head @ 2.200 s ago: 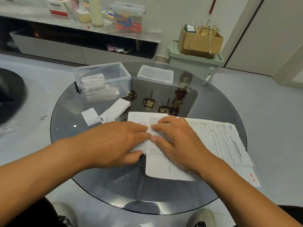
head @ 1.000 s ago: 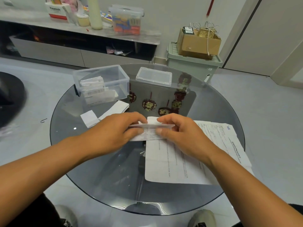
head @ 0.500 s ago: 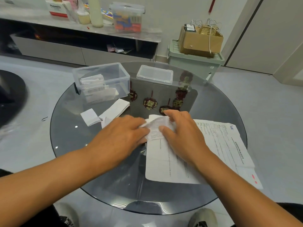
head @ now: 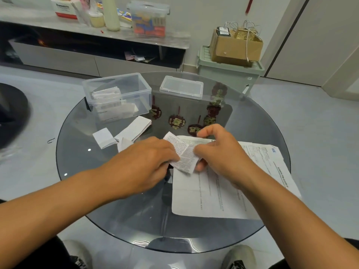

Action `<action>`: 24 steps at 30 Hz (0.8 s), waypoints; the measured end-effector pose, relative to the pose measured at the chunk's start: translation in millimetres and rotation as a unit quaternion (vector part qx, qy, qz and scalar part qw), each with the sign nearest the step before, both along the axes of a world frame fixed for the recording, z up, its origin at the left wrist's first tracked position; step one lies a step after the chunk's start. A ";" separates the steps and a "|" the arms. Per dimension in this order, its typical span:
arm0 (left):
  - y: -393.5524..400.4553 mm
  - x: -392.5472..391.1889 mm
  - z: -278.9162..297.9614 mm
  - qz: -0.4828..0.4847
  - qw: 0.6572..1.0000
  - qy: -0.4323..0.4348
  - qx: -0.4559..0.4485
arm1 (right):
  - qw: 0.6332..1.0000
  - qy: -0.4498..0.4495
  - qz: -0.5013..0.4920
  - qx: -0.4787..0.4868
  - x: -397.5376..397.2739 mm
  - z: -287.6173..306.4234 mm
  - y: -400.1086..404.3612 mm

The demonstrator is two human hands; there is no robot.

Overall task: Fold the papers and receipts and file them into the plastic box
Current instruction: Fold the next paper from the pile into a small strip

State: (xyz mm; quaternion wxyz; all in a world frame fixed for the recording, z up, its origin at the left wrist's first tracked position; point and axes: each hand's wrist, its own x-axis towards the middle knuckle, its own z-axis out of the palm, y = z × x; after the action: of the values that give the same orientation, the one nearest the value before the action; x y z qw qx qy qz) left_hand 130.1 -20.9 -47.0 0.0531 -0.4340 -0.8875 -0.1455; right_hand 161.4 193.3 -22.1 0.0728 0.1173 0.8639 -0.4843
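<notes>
The slip [head: 184, 155], a small printed paper already creased at least once, is being held between both hands just above the big sheets [head: 213, 191], over the near-middle of the glass table [head: 77, 152]. The left hand [head: 143, 164] is gripping its left edge with fingers curled under, and the right hand [head: 217, 152] is pinching its right side, thumb on the printed face and at least one fingertip showing beneath the lower edge; the index finger is lifting clear above. The slip is bowing into a valley between the two grips, so it is lying directly in the span between the hands, not flat on anything, and I judge another fold is being formed, though the exact crease line is partly hiding behind the knuckles. Judging progress: the box [head: 116, 98] at the far left of the table is standing open and already holding several folded papers, while its lid [head: 181, 89] is lying beside it to the right. Between box and hands, a folded strip [head: 136, 128] and a small square [head: 104, 137] are waiting on the glass, folded but not yet filed. The big sheets under the right forearm are lying unfolded, so the largest part of the folding seems to be remaining, along with the filing and possibly the lid
</notes>
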 end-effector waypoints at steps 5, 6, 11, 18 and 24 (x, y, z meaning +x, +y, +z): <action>4.2 5.8 7.9 0.106 0.991 -0.078 -0.032 | 0.994 0.027 0.084 -0.067 5.5 2.9 -3.8; 6.8 5.5 6.8 0.124 0.989 -0.084 0.001 | 0.992 0.037 0.098 -0.076 6.1 2.3 -3.2; 7.2 -6.4 2.1 0.194 0.952 -0.199 0.130 | 0.971 0.137 0.178 0.078 9.5 -10.4 0.8; -1.9 -11.4 -14.7 0.129 0.990 -0.007 0.053 | 0.859 0.150 0.325 0.365 11.8 -16.7 -2.8; -5.8 3.8 -14.1 0.051 0.995 0.004 -0.087 | 0.825 0.071 0.315 0.464 20.1 -15.7 0.0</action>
State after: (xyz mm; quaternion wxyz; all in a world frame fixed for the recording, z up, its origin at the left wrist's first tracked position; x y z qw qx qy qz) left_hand 133.9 -26.7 -61.1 0.0261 -0.3919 -0.9175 -0.0626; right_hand 181.5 193.4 -37.9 0.0969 -0.1765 0.9794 0.0159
